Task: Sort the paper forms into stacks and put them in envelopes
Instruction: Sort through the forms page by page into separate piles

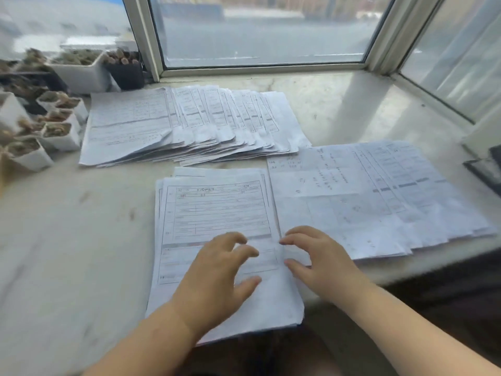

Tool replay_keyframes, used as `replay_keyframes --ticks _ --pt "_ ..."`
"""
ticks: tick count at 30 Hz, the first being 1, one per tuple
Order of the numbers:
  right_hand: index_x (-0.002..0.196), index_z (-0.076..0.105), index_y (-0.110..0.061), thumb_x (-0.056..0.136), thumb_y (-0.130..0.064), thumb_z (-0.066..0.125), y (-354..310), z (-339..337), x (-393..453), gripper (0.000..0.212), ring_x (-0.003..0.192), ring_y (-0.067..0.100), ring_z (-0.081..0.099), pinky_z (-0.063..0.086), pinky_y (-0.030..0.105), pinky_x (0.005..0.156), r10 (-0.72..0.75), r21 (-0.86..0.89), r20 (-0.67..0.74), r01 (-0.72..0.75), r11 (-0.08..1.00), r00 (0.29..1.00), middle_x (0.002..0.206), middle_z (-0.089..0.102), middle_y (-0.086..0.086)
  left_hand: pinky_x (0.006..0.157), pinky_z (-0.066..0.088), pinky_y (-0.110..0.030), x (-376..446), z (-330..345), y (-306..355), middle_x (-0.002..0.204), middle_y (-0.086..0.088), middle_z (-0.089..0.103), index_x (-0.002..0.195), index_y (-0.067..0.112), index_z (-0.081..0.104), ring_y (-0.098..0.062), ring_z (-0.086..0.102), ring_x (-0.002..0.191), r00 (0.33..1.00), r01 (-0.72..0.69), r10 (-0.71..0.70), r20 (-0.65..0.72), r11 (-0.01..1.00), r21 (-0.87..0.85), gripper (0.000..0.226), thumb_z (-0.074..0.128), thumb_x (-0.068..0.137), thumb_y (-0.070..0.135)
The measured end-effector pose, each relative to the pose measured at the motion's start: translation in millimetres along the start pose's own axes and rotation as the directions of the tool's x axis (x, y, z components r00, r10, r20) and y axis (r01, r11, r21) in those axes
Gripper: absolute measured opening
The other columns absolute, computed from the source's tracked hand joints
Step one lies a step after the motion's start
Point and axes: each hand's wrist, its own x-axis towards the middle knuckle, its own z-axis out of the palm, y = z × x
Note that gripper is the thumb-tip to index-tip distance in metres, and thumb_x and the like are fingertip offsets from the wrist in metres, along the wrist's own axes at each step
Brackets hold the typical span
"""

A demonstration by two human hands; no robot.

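Pale marbled stone counter (67,253) under a window, serving as the sorting surface. Three groups of white printed paper forms lie on it.

Near stack of white forms with a ruled table printed on top (217,213): directly in front of the person, its lower edge overhanging the counter lip. Likely the working pile, kept closest for reach.

Far fanned spread of white forms (189,126): at the back left, sheets shingled sideways so each edge shows. Probably fanned that way so individual sheets can be read or counted.

Right fanned stack of white forms (379,196): touching the near stack along its right edge, also shingled.

Left hand (219,275): hovers over or rests on the lower part of the near stack, fingers loosely curved and spread, holding nothing.

Right hand (320,261): at the seam between the near stack and the right stack, fingers curved, tips at the paper edge; looks poised to lift or square a sheet, not gripping yet.

No envelopes in view; sorting stage, I judge.

Small white square pots of dried plants (54,131) crowd the left corner, clear of the papers.
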Motion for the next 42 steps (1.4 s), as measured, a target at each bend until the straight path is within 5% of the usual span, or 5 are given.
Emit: replay_keyframes --ticks 5,15,23,30,42 --pt "0.103 0.065 -0.034 0.087 -0.031 0.067 1 9 -42 0.016 0.068 0.005 0.053 0.043 0.017 0.068 0.162 0.108 -0.023 -0.159 0.981 0.986 0.073 0.059 -0.01 0.097 0.008 -0.003 -42 18 24 0.134 0.018 0.038 0.119 0.039 0.056 -0.003 0.034 0.127 0.994 -0.015 0.02 0.11 0.999 -0.041 0.053 0.058 0.074 0.066" --pt "0.101 0.054 -0.047 0.083 -0.026 0.067 2 39 -80 0.031 0.074 0.014 0.062 0.051 0.026 0.072 0.329 0.395 0.056 -0.323 0.86 0.943 0.077 0.067 0.006 0.093 0.021 0.002 -51 20 20 0.121 0.028 0.046 0.095 0.04 0.069 0.012 0.039 0.116 0.99 0.085 -0.058 0.128 0.971 -0.224 0.011 0.065 0.086 0.044" --pt "0.12 0.054 -0.035 0.082 -0.008 0.066 -2 41 -80 0.048 0.082 0.021 0.069 0.057 0.027 0.071 0.394 0.69 0.162 -0.389 0.61 0.905 0.085 0.071 0.011 0.063 0.039 -0.011 -56 31 27 0.075 0.012 0.06 0.083 0.032 0.048 -0.006 0.059 0.074 0.925 0.236 -0.329 -0.193 0.891 -0.388 0.026 0.067 0.086 0.016" --pt "0.103 0.058 -0.031 0.074 -0.011 0.071 -8 45 -72 0.038 0.064 0.016 0.058 0.047 0.021 0.053 0.415 0.686 0.125 -0.381 0.62 0.901 0.07 0.058 0.008 0.071 0.041 -0.016 -60 31 18 0.085 0.018 0.056 0.089 0.035 0.063 -0.001 0.052 0.083 0.994 -0.012 -0.01 -0.11 0.98 -0.201 0.022 0.056 0.081 0.054" --pt "0.101 0.058 -0.021 0.076 -0.032 0.08 -11 36 -61 0.035 0.061 0.016 0.061 0.053 0.023 0.056 0.482 0.652 0.184 -0.473 0.592 0.857 0.088 0.069 0.015 0.07 0.035 -0.007 -59 30 11 0.082 0.026 0.052 0.088 0.036 0.069 0.004 0.05 0.087 0.996 0.022 -0.044 -0.082 0.968 -0.249 0.029 0.057 0.076 0.058"
